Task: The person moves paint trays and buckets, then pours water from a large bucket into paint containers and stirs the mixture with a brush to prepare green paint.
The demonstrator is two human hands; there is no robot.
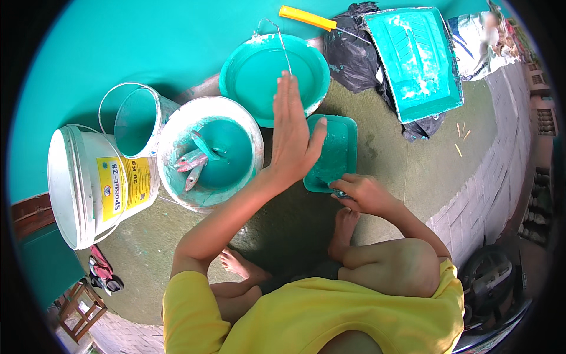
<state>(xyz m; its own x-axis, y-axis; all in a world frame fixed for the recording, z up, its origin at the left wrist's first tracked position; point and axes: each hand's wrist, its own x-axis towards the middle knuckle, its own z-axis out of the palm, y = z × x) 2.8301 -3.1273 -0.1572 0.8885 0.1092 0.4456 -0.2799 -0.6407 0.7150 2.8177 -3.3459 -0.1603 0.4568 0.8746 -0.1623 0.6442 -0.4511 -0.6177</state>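
My left hand (293, 133) is held up with its fingers stretched straight and side by side, over the space between the round green paint basin (244, 71) and a small rectangular tray (330, 141); I cannot tell if it touches either. My right hand (359, 192) is closed on a dark, paint-smeared tool (341, 193) at the lower end of the small tray; much of the tool is hidden, probably a brush. To the left, a white bucket (247, 133) holds teal paint with several paint-smeared brushes (194, 159) lying in it.
At left are a lidded white bucket (71, 183), a smaller pail (135, 118) and sandals (103, 271). Behind are a yellow-handled roller frame (306, 17), black plastic (348, 59) and a large paint tray (413, 65). A dark vehicle (489, 283) stands at right.
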